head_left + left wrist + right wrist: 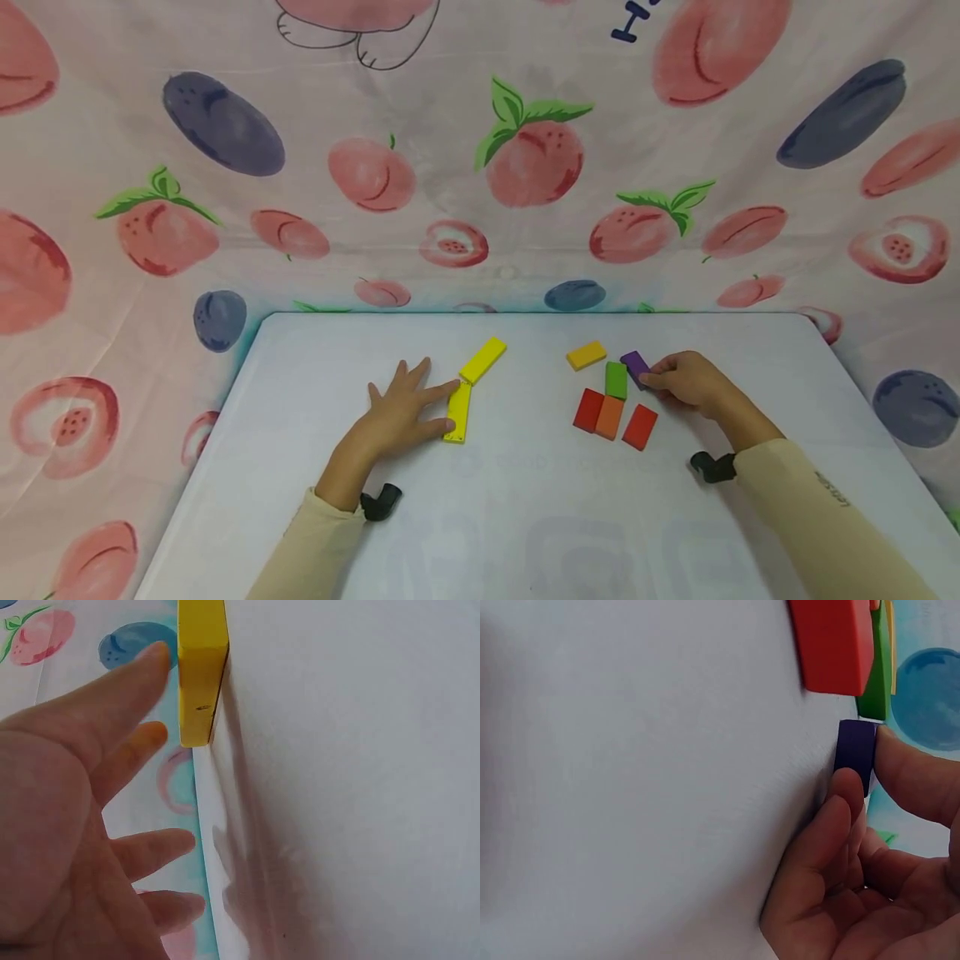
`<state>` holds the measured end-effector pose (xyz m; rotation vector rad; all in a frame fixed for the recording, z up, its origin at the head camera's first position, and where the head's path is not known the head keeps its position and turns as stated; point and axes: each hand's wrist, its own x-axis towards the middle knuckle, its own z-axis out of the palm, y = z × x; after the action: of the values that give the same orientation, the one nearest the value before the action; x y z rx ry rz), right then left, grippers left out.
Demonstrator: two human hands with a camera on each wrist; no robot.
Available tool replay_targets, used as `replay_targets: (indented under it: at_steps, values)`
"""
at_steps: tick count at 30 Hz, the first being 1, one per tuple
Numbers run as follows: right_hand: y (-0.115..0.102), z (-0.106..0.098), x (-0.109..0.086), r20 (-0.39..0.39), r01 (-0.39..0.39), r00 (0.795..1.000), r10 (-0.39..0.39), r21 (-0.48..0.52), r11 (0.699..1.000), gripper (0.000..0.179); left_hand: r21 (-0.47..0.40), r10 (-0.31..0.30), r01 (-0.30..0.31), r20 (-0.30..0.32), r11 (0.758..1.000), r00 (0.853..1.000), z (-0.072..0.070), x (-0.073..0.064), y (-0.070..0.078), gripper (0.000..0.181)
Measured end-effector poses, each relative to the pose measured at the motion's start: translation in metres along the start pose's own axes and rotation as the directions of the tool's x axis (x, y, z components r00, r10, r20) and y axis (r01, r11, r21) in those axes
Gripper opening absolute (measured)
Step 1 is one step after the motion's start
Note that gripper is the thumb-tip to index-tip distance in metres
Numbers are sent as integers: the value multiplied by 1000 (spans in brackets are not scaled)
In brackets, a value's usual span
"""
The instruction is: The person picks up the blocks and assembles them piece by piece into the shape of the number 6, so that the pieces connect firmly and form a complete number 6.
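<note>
My right hand (686, 382) pinches a small purple block (635, 367) between thumb and fingers at the right of the table. In the right wrist view the purple block (854, 750) shows its narrow side close to the tabletop. My left hand (399, 410) is spread out, its index finger and thumb right at the left side of a yellow block (457, 413). A second yellow block (483, 360) meets its top end at an angle. In the left wrist view the left hand's (82, 810) fingers are extended beside the yellow block (201, 675).
Left of the purple block lie a green block (616, 381) and an orange-yellow block (586, 356). Below are a red block (588, 409) touching an orange block (609, 417), and another red block (640, 427). A fruit-patterned cloth (450, 167) hangs behind the white table (525, 517).
</note>
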<state>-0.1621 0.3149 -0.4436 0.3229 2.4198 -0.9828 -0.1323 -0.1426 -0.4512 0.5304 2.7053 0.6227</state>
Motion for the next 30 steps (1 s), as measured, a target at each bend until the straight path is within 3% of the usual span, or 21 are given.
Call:
replay_targets:
  at_steps: [12, 30]
  values:
    - [-2, -4, -1, 39, 6, 999, -7, 9, 1000, 40, 61, -107, 101, 109, 993, 988, 3, 1, -4, 63]
    - [2, -8, -2, 87, -10, 996, 5, 49, 999, 46, 84, -105, 96, 120, 992, 987, 3, 4, -4, 65]
